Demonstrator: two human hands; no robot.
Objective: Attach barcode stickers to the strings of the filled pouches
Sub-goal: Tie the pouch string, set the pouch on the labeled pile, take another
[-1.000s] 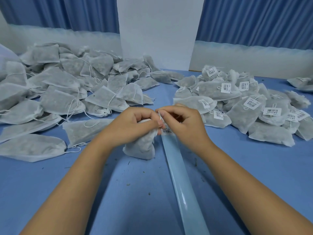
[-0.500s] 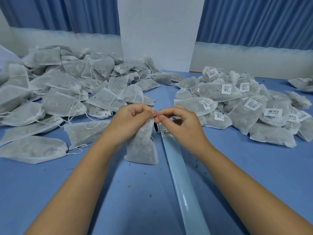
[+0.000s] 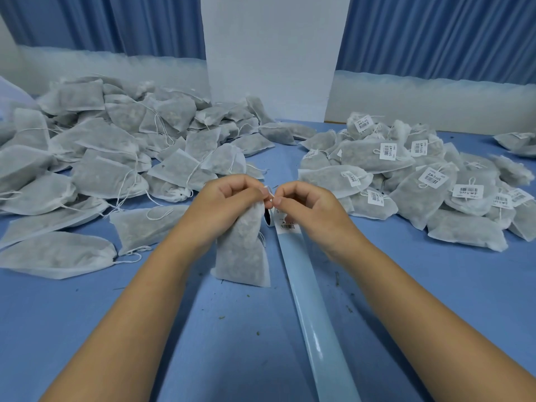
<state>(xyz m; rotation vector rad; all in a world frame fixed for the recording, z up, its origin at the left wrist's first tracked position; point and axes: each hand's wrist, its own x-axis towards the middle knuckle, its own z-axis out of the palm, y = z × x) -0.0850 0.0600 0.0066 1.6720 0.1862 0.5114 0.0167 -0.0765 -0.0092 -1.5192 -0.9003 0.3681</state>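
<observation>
Left of the blue strip [image 3: 307,300] sits a heap of full pouches [image 3: 95,158] with bare strings. By the strip's far end the left hand [image 3: 229,204] has lifted one pouch [image 3: 240,250] higher than before. It is stuffed with dark bits, and the hand pinches its string [image 3: 269,195] together with the right hand [image 3: 307,210] — so sticking looks close. Right of the strip lie the stickered pouches [image 3: 420,181].

The pouch [image 3: 242,250], bunched low under the left hand [image 3: 229,204] a second ago, now hangs straight from its grip, and the right hand [image 3: 310,210] pinches the string [image 3: 270,195] higher above the sticker strip [image 3: 306,300].
</observation>
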